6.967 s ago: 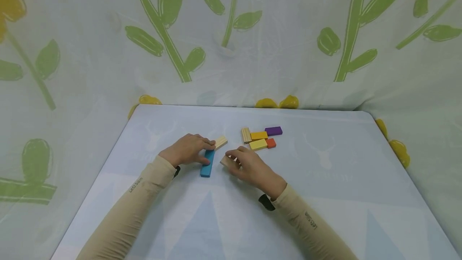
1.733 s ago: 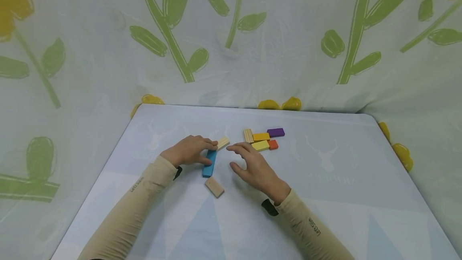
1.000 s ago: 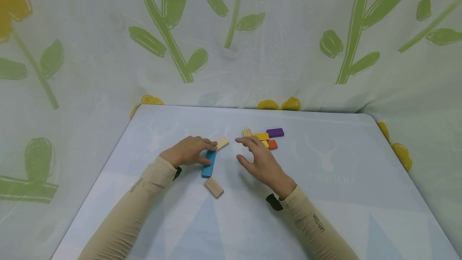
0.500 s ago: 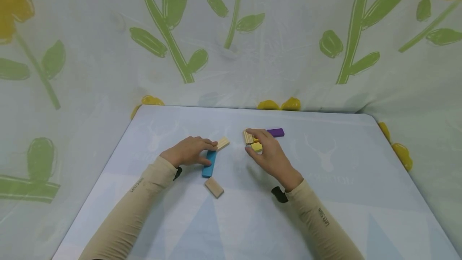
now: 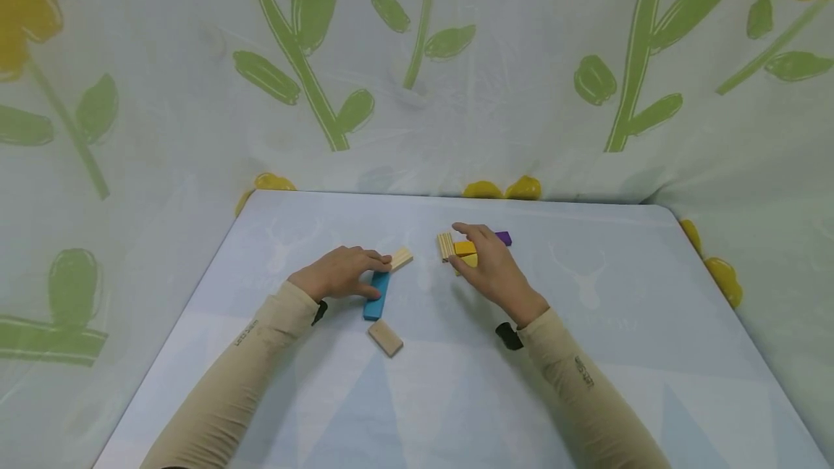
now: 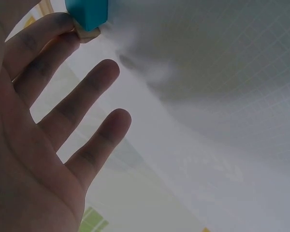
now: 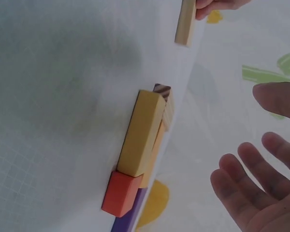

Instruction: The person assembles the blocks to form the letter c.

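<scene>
My left hand rests on a blue block, thumb on its side and fingertips at its far end. There a pale wooden block meets it at an angle; ring and little fingers stretch out free in the left wrist view. My right hand, thumb and fingers spread, hovers over a block cluster and holds nothing. That cluster has a striped wooden block, an orange block, a yellow block and a purple block. A red block shows in the right wrist view, hidden by the hand from above.
Another plain wooden block lies slanted just below the blue block's near end. The white table has pale printed shapes and ends at the back against a flowered curtain.
Seven seconds ago my right hand pinched the plain wooden block; it now lies near the blue block. Since then my right hand has moved right and away over the cluster. The left hand stays put.
</scene>
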Tool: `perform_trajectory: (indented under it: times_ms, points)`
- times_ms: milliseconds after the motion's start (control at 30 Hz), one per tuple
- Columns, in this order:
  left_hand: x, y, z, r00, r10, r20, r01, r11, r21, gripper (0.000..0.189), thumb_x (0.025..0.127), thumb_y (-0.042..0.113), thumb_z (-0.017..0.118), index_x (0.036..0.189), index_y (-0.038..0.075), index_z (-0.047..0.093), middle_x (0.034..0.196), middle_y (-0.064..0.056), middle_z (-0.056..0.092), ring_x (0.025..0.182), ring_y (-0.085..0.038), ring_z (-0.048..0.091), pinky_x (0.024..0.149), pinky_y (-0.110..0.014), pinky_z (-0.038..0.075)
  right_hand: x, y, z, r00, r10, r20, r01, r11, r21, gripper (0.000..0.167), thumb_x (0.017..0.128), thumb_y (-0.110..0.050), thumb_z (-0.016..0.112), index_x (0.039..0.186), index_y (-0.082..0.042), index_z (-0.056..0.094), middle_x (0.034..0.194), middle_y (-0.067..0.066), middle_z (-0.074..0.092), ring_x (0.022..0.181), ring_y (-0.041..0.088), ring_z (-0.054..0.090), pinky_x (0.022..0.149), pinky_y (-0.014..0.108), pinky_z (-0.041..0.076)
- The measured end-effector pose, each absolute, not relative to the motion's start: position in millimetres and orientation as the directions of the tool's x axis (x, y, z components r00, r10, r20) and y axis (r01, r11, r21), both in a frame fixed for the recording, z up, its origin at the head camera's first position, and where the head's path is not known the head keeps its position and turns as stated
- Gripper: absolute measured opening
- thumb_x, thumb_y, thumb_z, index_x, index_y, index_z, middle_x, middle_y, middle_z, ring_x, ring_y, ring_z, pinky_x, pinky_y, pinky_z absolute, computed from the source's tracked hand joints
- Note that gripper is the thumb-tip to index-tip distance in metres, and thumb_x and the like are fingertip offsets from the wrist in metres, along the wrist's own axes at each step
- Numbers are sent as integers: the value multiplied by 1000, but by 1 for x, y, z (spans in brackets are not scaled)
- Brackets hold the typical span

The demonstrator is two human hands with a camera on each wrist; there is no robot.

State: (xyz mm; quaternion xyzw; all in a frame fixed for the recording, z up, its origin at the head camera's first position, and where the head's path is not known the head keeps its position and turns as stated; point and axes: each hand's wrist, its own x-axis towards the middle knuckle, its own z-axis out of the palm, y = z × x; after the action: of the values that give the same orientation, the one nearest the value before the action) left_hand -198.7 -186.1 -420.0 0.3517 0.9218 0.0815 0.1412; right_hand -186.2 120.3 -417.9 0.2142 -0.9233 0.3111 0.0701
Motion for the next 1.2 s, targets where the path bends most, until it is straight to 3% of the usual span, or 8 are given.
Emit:
perform_trajectory:
  times_ms: [367,800,1200]
  points:
    - [-199,-187,-421,-719,663,-208,617,747,248,59,91,37,77,141,9,62,149,-4,54,131,-32,53,108,-51,44,-198,117,-423,-904,-375,206,-426,745,-514,62,93,-23,77,147,-7,51,139,17,57,128,32,54,107,48,46]
    - [-199,-187,-420,-717,661,-223,609,749,261,60,92,37,77,142,8,60,151,-5,52,135,-32,51,110,-52,41,-211,109,-427,-941,-329,86,-321,776,-543,71,94,-30,75,154,-13,42,142,18,55,127,34,54,106,50,46]
    - [-199,-185,-419,-711,668,-221,613,742,272,60,92,36,76,142,7,60,151,-6,52,137,-30,50,111,-52,41,-224,104,-438,-937,-347,45,-321,800,-506,62,96,-28,73,150,-10,48,138,19,56,124,34,53,106,47,46]
